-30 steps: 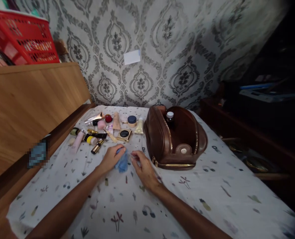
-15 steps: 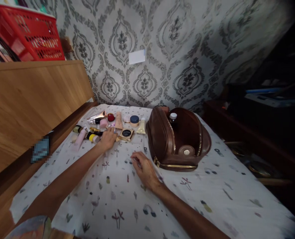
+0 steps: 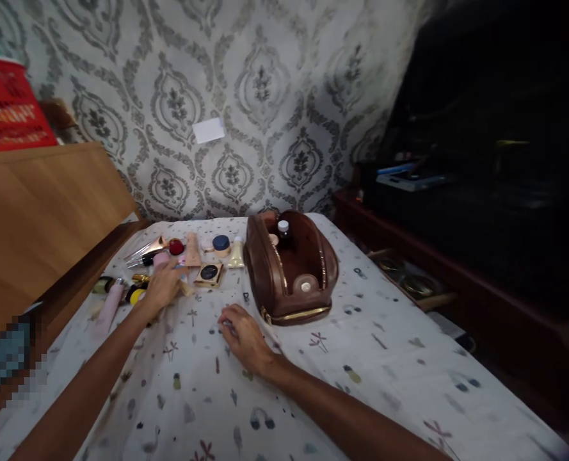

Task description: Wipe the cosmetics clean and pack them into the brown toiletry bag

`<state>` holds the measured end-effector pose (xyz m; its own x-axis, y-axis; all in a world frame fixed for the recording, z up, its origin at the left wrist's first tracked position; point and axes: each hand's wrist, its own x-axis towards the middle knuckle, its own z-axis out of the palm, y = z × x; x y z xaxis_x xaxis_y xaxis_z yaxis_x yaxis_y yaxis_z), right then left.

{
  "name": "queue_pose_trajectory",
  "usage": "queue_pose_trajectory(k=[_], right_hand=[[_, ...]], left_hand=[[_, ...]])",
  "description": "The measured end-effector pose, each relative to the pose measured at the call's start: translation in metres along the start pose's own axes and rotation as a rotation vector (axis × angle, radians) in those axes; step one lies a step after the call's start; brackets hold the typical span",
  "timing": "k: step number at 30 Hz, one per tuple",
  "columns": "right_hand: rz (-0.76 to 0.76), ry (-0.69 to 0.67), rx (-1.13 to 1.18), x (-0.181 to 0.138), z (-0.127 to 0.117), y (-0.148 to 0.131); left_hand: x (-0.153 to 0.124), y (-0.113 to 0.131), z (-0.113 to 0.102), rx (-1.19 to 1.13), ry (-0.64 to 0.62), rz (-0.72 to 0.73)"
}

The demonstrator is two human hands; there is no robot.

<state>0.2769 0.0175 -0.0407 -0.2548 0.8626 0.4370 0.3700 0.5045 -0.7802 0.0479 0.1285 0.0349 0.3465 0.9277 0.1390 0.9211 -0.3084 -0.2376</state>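
My left hand (image 3: 163, 286) reaches in among the cosmetics, back upward; its fingers look stretched out but are slightly blurred, and I see nothing held. Around it lie a pink tube (image 3: 111, 303), a yellow-banded bottle (image 3: 135, 294), a peach tube (image 3: 192, 250) and a gold compact with a black round top (image 3: 209, 274). Behind these are a red round jar (image 3: 176, 246), a blue-lidded jar (image 3: 221, 245) and a cream tube (image 3: 237, 253). My right hand (image 3: 243, 336) rests on the cloth, fingers loosely curled and holding nothing. Beside it stands the unzipped brown cosmetic bag (image 3: 260, 269); a white-capped bottle (image 3: 283, 229) is inside.
A white patterned cloth (image 3: 274, 390) covers the surface, which ends at the patterned wall (image 3: 231, 83). Wooden furniture (image 3: 48, 198) bearing a red basket (image 3: 13, 105) borders the left. Dark furniture with an open drawer (image 3: 416, 288) stands on the right.
The view has swung to the right, so everything sits further left in the picture. My left hand has shifted slightly over the cosmetics. The fingers of my right hand are a little more curled.
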Motion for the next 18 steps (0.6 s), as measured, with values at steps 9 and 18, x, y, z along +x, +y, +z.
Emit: queue_pose_trajectory(k=[9,18], right_hand=[[0.013,0.005,-0.051,0.002,0.005,0.002],[0.013,0.013,-0.084,0.005,0.007,0.005]], left_hand=[[0.002,0.034,0.017,-0.051,0.085,-0.022],[0.02,0.047,0.021,-0.282,0.004,-0.039]])
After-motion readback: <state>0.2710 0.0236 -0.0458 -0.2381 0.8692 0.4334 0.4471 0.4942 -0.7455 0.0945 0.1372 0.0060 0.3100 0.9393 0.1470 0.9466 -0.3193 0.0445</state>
